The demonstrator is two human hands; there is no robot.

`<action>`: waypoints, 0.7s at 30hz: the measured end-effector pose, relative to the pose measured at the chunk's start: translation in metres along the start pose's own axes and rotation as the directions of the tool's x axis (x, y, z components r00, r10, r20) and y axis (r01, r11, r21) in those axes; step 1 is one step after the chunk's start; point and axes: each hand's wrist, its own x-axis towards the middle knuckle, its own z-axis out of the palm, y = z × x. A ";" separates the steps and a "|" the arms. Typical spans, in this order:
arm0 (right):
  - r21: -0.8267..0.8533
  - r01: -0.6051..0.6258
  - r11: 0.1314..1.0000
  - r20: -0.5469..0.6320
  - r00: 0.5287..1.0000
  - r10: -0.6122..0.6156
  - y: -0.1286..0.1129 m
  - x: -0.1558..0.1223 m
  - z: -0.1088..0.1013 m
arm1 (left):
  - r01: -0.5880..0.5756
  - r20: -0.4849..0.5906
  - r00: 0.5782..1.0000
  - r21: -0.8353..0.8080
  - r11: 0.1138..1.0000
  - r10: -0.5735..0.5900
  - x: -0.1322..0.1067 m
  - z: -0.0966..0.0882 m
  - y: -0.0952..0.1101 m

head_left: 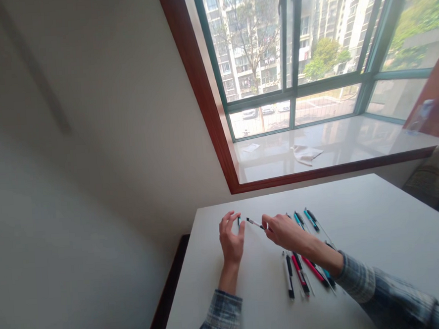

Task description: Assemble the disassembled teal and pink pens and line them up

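Observation:
My left hand (231,239) is at the far left of the white table, thumb and fingers curved around a short dark-and-teal pen part (239,221). Just right of it, my right hand (283,230) pinches a slim white-and-black pen piece (254,223), its free end pointing at the left hand. The two pieces are apart. Below my right wrist lie a white-and-black pen (289,277), a red-and-black pen (299,274) and another red pen (314,270), partly covered by the forearm. Beyond the wrist lie teal-and-black pens (311,219) with thin refills beside them.
The white table (265,305) meets the wall at its left and far sides. Behind it, a window sill (268,169) with a brown wooden frame holds a crumpled white cloth (306,154). A draped fabric (438,181) is at the right edge.

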 end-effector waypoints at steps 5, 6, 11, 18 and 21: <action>0.015 -0.021 1.000 -0.005 1.000 0.021 -0.008 0.002 0.017 | 0.132 -0.071 0.988 -0.052 0.990 -0.135 0.002 -0.003 -0.015; 0.020 -0.028 0.999 0.004 1.000 0.028 -0.010 0.003 0.020 | 0.153 -0.067 0.986 -0.032 0.988 -0.155 0.001 -0.003 -0.017; 0.056 -0.061 0.997 0.030 0.998 0.059 -0.028 0.008 0.035 | 0.147 0.010 0.988 0.267 0.952 -0.156 -0.004 -0.002 -0.021; 0.137 -0.095 0.986 0.024 0.995 0.093 -0.049 0.026 0.049 | 0.171 0.063 0.975 0.411 0.896 -0.215 -0.005 -0.003 -0.017; 0.169 -0.106 0.980 0.006 0.994 0.107 -0.055 0.031 0.055 | 0.179 0.070 0.972 0.404 0.897 -0.226 -0.005 -0.004 -0.018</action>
